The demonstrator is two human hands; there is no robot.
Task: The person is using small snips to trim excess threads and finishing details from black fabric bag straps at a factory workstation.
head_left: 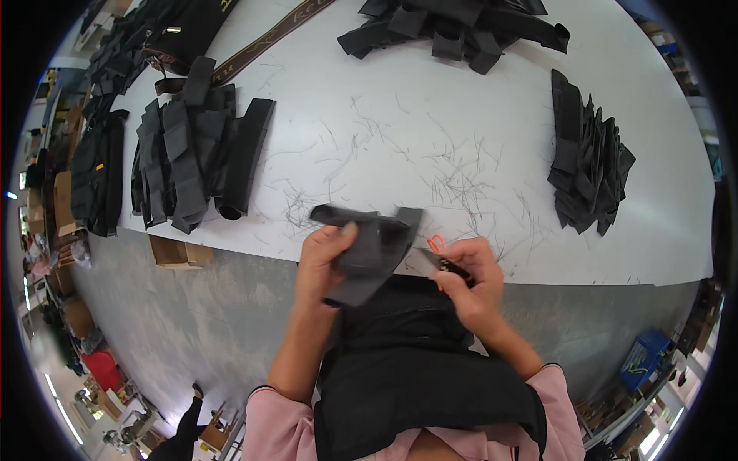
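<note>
My left hand [324,257] is closed on a black fabric piece [373,250], its thumb pressed on top near the folded upper edge. The piece hangs over the table's near edge and is slightly blurred. Just to its right, my right hand [477,280] is wrapped round a pair of thread snips [452,269] with dark handles. An orange cord loop [437,243] is attached to the snips. Their blades point left toward the fabric, and a small gap seems to lie between them. Dark thread ends [453,184] are scattered on the white table [307,146] beyond my hands.
Stacks of black fabric pieces lie at the left [184,154], far middle [453,31] and right [588,157]. A brown printed strap [269,42] stretches across the far left. Below the table's edge are a cardboard box [178,252] and a blue crate [644,359]. Another person's leg [184,430] shows lower left.
</note>
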